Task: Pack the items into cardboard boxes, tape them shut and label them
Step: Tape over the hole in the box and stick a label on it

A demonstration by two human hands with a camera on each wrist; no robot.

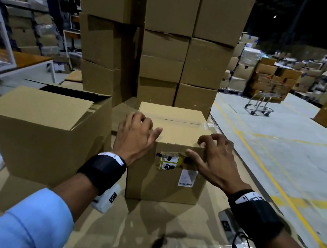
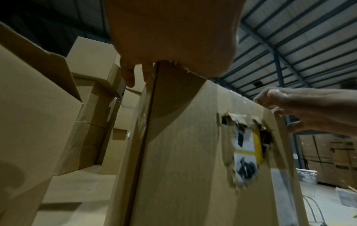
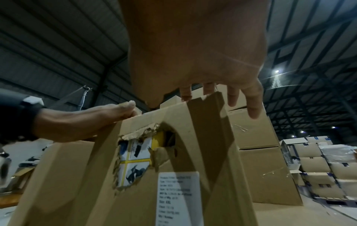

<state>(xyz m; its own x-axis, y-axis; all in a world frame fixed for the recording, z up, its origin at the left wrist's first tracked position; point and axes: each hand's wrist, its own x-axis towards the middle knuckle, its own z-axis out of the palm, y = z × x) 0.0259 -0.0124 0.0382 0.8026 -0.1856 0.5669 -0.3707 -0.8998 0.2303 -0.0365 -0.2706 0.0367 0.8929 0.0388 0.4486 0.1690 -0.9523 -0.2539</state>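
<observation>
Big warehouse, pretty dim. Grey concrete floor point(image 1: 290, 160) with yellow painted lines point(image 1: 257, 156) running across it. A metal shopping trolley point(image 1: 265, 95) is parked out on the floor at the right, with wrapped pallets of cartons point(image 1: 247, 68) stacked behind it. Storage racks point(image 1: 23, 20) loaded with goods line the left side, next to a white-framed table point(image 1: 32, 64). Overhead there's a corrugated metal roof point(image 3: 48, 45) on steel beams, with a few bright ceiling lamps point(image 3: 277, 71).

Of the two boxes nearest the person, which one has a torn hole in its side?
The taped box under both hands: its front is torn above a white label. The larger open box beside it is intact.
</observation>
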